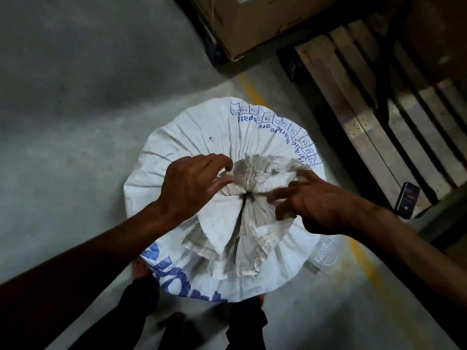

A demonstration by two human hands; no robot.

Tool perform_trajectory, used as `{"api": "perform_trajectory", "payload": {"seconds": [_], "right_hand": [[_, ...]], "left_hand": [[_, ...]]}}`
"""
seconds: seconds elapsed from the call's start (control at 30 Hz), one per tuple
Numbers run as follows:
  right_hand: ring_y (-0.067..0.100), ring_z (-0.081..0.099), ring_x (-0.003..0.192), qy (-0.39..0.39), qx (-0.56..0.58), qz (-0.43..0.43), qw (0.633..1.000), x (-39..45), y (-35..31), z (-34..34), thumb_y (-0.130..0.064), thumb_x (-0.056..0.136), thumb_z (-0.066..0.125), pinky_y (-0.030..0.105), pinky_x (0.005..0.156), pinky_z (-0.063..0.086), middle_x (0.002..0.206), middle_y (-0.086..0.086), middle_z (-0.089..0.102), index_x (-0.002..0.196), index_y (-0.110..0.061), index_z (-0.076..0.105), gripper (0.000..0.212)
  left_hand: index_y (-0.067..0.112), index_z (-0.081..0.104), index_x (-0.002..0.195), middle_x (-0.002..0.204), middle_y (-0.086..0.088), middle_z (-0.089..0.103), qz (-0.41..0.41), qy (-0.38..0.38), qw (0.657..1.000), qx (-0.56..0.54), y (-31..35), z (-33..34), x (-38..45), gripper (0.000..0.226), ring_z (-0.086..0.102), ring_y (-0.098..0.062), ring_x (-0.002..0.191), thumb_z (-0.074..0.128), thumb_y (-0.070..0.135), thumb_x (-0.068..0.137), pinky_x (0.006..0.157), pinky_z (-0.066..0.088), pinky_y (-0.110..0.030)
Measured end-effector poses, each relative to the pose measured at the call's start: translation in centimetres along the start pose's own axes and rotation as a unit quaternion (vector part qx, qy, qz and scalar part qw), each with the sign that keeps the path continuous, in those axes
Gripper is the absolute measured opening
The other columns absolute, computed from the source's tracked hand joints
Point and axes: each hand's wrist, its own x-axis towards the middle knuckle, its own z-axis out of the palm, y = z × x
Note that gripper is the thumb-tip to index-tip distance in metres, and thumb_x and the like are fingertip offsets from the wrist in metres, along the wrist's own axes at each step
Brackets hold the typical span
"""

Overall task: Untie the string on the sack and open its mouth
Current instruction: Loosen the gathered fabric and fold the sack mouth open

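A full white woven sack (192, 130) with blue print stands upright on the concrete floor, seen from above. Its mouth (255, 173) is gathered into a crumpled, pleated bunch at the top centre, with loose flaps hanging toward me. I cannot make out the string in the folds. My left hand (192, 183) pinches the left side of the bunch between thumb and fingers. My right hand (316, 200) hovers at the right side of the bunch, its spread fingertips touching the fabric.
A wooden pallet (374, 117) lies on the floor at the right, with a dark phone (407, 199) resting on its near corner. A cardboard box (252, 21) stands at the back. A yellow floor line (250, 88) runs behind the sack. My legs (242, 322) are just below it.
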Motion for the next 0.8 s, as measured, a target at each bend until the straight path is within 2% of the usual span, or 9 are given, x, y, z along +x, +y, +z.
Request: {"api": "perform_trajectory", "payload": {"seconds": [0.07, 0.23, 0.3, 0.37, 0.43, 0.53, 0.63, 0.73, 0.8], "right_hand": [[0.014, 0.052, 0.135, -0.042, 0.086, 0.01, 0.995, -0.2, 0.0, -0.3, 0.001, 0.072, 0.048, 0.054, 0.124, 0.006, 0.147, -0.014, 0.055, 0.125, -0.039, 0.059, 0.067], [0.017, 0.043, 0.145, -0.102, 0.28, 0.026, 0.954, -0.6, -1.1, -1.9, -0.015, 0.088, 0.056, 0.043, 0.122, 0.028, 0.16, -0.008, 0.044, 0.15, -0.053, 0.035, 0.075], [0.01, 0.023, 0.155, -0.111, 0.285, 0.055, 0.951, -0.4, -1.5, -1.9, -0.063, 0.097, 0.052, 0.048, 0.128, 0.007, 0.167, -0.017, 0.027, 0.153, -0.06, 0.025, 0.062], [0.011, 0.011, 0.159, -0.108, 0.267, 0.079, 0.954, 0.2, -1.8, -1.5, -0.101, 0.069, 0.024, 0.061, 0.123, -0.011, 0.169, -0.017, 0.023, 0.151, -0.067, 0.014, 0.089], [0.019, 0.014, 0.159, -0.09, 0.222, 0.099, 0.966, 1.0, -2.1, -0.4, -0.107, 0.054, 0.007, 0.07, 0.116, -0.019, 0.166, -0.008, 0.03, 0.151, -0.067, 0.004, 0.104], [0.034, 0.019, 0.156, -0.042, 0.115, 0.13, 0.984, 2.1, -2.2, 1.5, -0.108, 0.052, 0.001, 0.078, 0.11, -0.017, 0.162, 0.005, 0.033, 0.151, -0.065, -0.004, 0.108], [0.047, 0.015, 0.154, -0.009, 0.03, 0.148, 0.988, 3.1, -2.2, 3.2, -0.108, 0.058, 0.008, 0.083, 0.107, -0.013, 0.164, 0.011, 0.028, 0.153, -0.063, -0.003, 0.105], [0.048, 0.026, 0.149, 0.023, -0.035, 0.164, 0.986, 3.9, -2.2, 4.3, -0.106, 0.063, 0.01, 0.083, 0.11, -0.006, 0.16, 0.012, 0.034, 0.155, -0.058, 0.02, 0.105], [0.043, 0.042, 0.136, 0.074, -0.082, 0.144, 0.984, 4.4, -1.9, 5.3, -0.104, 0.068, 0.015, 0.074, 0.113, 0.014, 0.149, 0.014, 0.046, 0.145, -0.045, 0.051, 0.103]], "left_hand": [[0.024, 0.07, 0.098, 0.074, 0.005, 0.069, -0.038, -0.039, 0.998, 0.017, -0.4, 0.3, 0.0, 0.023, 0.07, -0.022, 0.062, 0.076, 0.045, 0.091, 0.048, 0.05, -0.034], [0.031, 0.073, 0.113, 0.095, 0.003, 0.079, -0.14, -0.106, 0.984, 0.031, -1.8, 0.8, 4.4, 0.027, 0.076, -0.027, 0.092, 0.065, 0.05, 0.096, 0.071, 0.057, -0.041], [0.032, 0.069, 0.126, 0.102, 0.002, 0.08, -0.16, -0.119, 0.98, 0.017, -1.4, 0.7, 5.6, 0.032, 0.075, -0.028, 0.099, 0.063, 0.044, 0.097, 0.081, 0.058, -0.044], [0.031, 0.059, 0.139, 0.111, 0.003, 0.079, -0.173, -0.112, 0.976, -0.068, 0.1, 0.5, 5.3, 0.041, 0.075, -0.027, 0.098, 0.062, 0.035, 0.098, 0.085, 0.058, -0.043], [0.032, 0.049, 0.144, 0.126, 0.004, 0.072, -0.206, -0.117, 0.952, -0.193, 1.8, 0.3, 3.6, 0.049, 0.075, -0.022, 0.103, 0.064, 0.029, 0.098, 0.09, 0.058, -0.04], [0.033, 0.038, 0.153, 0.158, 0.002, 0.048, -0.187, -0.211, 0.939, -0.198, 2.4, 1.3, 0.2, 0.06, 0.042, -0.027, 0.149, 0.061, 0.045, 0.099, 0.121, 0.035, -0.045], [0.037, 0.027, 0.161, 0.173, -0.002, 0.02, -0.137, -0.327, 0.933, -0.054, -0.2, 3.0, -1.2, 0.091, 0.007, -0.03, 0.162, 0.047, 0.082, 0.084, 0.127, 0.007, -0.057], [0.036, 0.03, 0.161, 0.173, -0.007, 0.021, -0.113, -0.336, 0.935, 0.022, -3.1, 4.2, -1.0, 0.105, 0.009, -0.033, 0.161, 0.039, 0.092, 0.073, 0.127, 0.005, -0.059], [0.033, 0.04, 0.157, 0.169, -0.011, 0.03, -0.099, -0.304, 0.946, 0.049, -4.0, 4.5, -0.5, 0.096, 0.02, -0.036, 0.159, 0.057, 0.083, 0.077, 0.125, 0.014, -0.06]]}}
